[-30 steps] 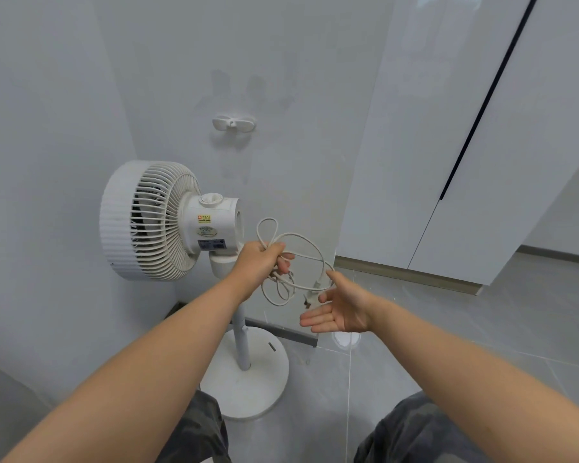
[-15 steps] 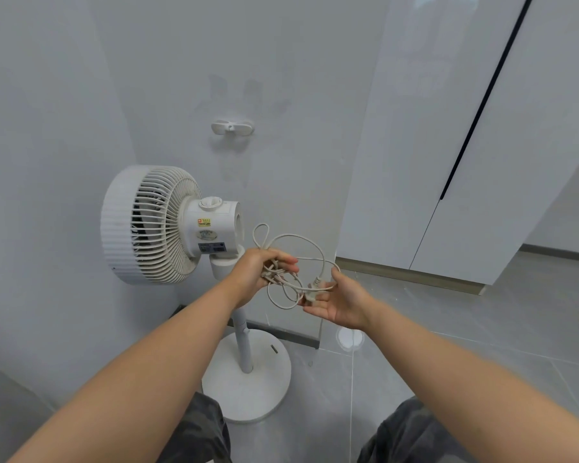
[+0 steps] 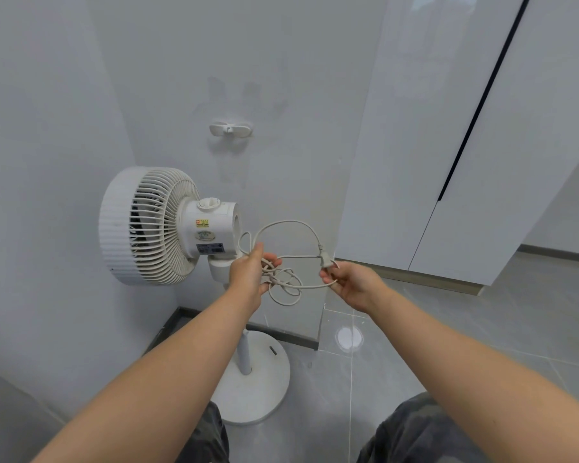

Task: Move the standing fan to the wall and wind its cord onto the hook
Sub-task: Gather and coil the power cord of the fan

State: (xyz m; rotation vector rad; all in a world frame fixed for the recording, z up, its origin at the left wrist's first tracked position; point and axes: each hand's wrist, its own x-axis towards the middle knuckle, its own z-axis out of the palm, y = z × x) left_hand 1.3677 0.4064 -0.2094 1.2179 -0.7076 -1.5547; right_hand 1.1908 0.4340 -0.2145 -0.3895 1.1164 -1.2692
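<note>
Head view: white plastic standing fan with a round ribbed grille sits in the corner, close to the grey wall, grille facing left; round white base flat on the grey tiled floor, thin white pole upright; thin off-white power cord is bunched in loose loops in the air just right of the motor housing, between the two hands; left hand has its fingers curled round the tangle, one loop sticking up above the fist, others hanging below; right hand is a little apart to the right, thumb and fingers pinching the cord just under the off-white plug, plug pointing up; one strand runs across from fist to pinch, another arcs above both; small white two-armed plastic hook is fixed on the wall above the fan, well apart from the cord; glossy white cabinet doors with a dark vertical gap stand to the right; dark skirting strip runs along the wall foot; camouflage-pattern trousers show at the bottom edge.
</note>
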